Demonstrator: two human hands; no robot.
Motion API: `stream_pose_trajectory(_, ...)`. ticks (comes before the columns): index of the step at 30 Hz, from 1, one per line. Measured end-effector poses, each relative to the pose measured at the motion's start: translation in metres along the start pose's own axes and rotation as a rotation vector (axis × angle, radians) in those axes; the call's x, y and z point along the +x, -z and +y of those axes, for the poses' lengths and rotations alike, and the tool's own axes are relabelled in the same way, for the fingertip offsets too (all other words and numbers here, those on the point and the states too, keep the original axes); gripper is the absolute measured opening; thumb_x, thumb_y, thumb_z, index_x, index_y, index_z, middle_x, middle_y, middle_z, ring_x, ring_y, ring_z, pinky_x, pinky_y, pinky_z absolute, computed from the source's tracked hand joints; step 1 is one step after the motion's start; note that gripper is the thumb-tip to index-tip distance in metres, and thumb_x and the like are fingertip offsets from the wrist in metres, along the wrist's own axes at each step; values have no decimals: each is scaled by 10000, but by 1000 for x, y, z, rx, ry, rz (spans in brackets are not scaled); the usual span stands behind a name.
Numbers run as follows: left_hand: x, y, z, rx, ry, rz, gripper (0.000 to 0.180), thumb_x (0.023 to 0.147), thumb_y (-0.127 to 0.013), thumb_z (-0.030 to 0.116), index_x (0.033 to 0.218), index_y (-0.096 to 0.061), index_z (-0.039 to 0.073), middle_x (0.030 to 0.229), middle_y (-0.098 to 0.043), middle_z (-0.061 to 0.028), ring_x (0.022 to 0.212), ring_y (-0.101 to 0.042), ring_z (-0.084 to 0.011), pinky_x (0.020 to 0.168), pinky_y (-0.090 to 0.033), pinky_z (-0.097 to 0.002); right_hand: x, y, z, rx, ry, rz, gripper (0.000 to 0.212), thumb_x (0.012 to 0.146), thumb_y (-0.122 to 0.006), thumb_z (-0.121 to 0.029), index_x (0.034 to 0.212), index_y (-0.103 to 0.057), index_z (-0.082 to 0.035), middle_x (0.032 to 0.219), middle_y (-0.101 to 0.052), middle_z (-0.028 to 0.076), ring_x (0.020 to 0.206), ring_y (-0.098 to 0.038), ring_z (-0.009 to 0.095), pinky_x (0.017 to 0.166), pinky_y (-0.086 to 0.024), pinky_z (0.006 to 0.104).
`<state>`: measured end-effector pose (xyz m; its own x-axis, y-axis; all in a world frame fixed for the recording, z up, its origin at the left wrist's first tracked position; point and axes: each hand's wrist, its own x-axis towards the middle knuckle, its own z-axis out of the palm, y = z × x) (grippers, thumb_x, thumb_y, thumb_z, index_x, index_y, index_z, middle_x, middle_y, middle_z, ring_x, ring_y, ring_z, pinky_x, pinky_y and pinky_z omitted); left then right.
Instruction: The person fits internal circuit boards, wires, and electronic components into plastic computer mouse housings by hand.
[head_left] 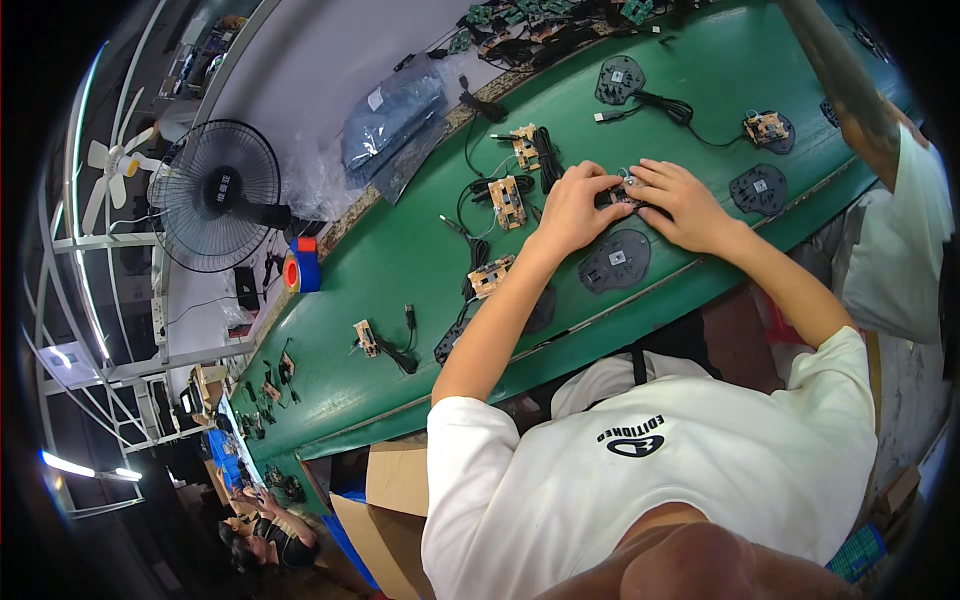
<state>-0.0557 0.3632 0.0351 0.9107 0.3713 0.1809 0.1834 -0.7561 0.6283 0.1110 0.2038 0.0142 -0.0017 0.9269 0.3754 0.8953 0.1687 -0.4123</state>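
Hands, left (570, 210) and right (690, 208) | palms down, converging | both pinching half-hidden small part (622, 194)

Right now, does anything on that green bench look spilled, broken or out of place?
Nothing stands out as spilled or broken. Circuit boards and black cables lie at mixed angles on the bench. The part between the left hand and right hand is mostly covered.

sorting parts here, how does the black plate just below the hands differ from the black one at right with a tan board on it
The nearer plate shows a pale square; the farther plate carries a tan board. The nearer plate appears larger in this view, the farther plate smaller. Both are black and lie on the green table.
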Motion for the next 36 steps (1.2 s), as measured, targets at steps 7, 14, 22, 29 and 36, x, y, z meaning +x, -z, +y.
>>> stream_pose_trajectory(7, 16, 11, 13, 132, 15, -187, 432, 774, -831, 273, 1121, -738, 33, 1097, -647, -139, 1040, -627, -330, 908, -505, -418, -4, 15, 21, 15, -164, 21, 356, 897, -599, -70, 1248, -625, -21, 1368, -566, 146, 1295, -505, 316, 1100, -371, 439)
stream_pose_trajectory(14, 14, 8, 12, 114, 29, -170, 417, 759, -839, 237, 1096, -742, 13, 1076, -661, -141, 976, -657, -337, 862, -520, -409, -6, 9, 11, 67, -246, 21, 314, 938, -589, -130, 1238, -652, -62, 1364, -573, 130, 1329, -470, 314, 1136, -330, 478)
stream_pose_trajectory(22, 13, 0, 13, 109, 49, -97, 417, 723, -859, 201, 1067, -746, -7, 1066, -650, -139, 997, -609, -328, 862, -504, -416, -9, -7, -2, -9, -327, 123, 299, 925, -587, -110, 1207, -687, -95, 1357, -585, 111, 1329, -490, 310, 1153, -318, 508)
stream_pose_trajectory(29, 12, -2, 21, 194, 49, -76, 391, 757, -829, 221, 1072, -747, 6, 1029, -638, -110, 991, -590, -306, 834, -459, -414, -6, -8, 5, -32, -319, 109, 299, 913, -585, -99, 1192, -692, -110, 1356, -584, 91, 1329, -493, 299, 1156, -321, 504)
stream_pose_trajectory(36, 12, 2, 17, 261, 15, -123, 398, 767, -823, 259, 1096, -753, 46, 1024, -638, -106, 996, -601, -293, 820, -431, -405, 15, 12, 18, 58, -382, -32, 264, 807, -665, -173, 1054, -714, -94, 1231, -622, 32, 1172, -545, 261, 1037, -388, 428)
